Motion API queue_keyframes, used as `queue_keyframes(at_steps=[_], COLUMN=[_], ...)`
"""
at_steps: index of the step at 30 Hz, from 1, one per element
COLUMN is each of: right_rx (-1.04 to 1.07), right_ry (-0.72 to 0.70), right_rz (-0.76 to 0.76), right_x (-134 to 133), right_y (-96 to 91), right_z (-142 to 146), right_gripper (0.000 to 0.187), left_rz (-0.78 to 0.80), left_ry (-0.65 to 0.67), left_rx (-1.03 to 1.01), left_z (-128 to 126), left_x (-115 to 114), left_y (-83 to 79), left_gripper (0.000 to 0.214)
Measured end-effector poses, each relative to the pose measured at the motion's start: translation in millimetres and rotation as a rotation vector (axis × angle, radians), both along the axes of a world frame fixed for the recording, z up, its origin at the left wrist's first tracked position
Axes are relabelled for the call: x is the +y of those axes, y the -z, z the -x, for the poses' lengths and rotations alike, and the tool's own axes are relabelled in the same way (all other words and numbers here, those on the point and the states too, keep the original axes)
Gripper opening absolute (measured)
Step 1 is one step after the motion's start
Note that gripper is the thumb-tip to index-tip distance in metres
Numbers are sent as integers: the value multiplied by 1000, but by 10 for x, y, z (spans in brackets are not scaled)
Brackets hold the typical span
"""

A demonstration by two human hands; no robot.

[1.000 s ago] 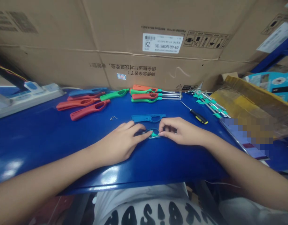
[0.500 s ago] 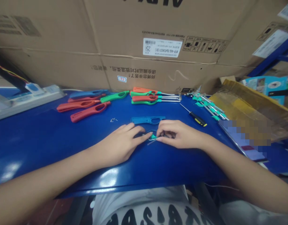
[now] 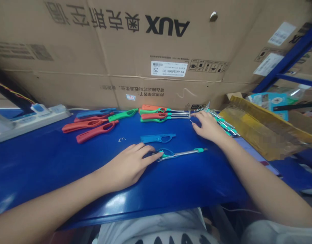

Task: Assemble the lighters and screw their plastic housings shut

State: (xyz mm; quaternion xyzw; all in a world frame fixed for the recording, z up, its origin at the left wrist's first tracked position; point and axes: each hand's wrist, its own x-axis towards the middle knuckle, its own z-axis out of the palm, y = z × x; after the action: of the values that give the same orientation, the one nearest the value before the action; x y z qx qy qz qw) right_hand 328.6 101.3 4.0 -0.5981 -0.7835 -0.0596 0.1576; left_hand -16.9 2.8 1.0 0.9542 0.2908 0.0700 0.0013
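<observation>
My left hand (image 3: 132, 159) holds down the handle end of a partly built long-nose lighter (image 3: 187, 152) lying on the table. Its blue half shell, a green trigger and a metal tube with a green sleeve show beyond my fingertips; the palm hides the rest. Just behind it lies a separate blue half shell (image 3: 158, 138), inner side up. My right hand (image 3: 208, 127) is stretched to the back right, thumb and fingers apart, over the screwdriver (image 3: 191, 121), of which only the shaft tip shows. Beyond that hand is a pile of metal lighter tubes (image 3: 225, 125) with green parts.
Finished-looking lighters (image 3: 156, 116) lie at the back, beside several red, blue and green handles (image 3: 97, 131) on the left. Small metal pieces (image 3: 122, 139) rest near my left hand. A power strip (image 3: 54, 115), large cardboard box (image 3: 120, 67) and yellow-taped package (image 3: 262, 125) border the table (image 3: 95, 196).
My right hand has left the lighter and moved back and right to the screwdriver, uncovering the metal tube. My left hand stays on the lighter. The view has tilted up.
</observation>
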Motion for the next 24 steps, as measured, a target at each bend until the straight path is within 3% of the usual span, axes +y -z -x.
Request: queue_keyframes(at_steps=[3,8,16,24], right_rx=[-71,-81,-64,-88], right_ry=[213,376,507,532], right_rz=[128,155,201,204], right_x=[58,123,258,281], right_y=[36,81,133,122], right_z=[-121,-235,-354,-393], right_gripper=[52,59,66,46], left_rz=[1,-5,-25,-75], left_ry=[6,-4,-23,-50], left_rx=[-12,-33,-29,-41], left_z=[5,12,38,29], left_x=[-4,1,20,19], left_y=[6,21,21,6], left_gripper=[48,45,42,41])
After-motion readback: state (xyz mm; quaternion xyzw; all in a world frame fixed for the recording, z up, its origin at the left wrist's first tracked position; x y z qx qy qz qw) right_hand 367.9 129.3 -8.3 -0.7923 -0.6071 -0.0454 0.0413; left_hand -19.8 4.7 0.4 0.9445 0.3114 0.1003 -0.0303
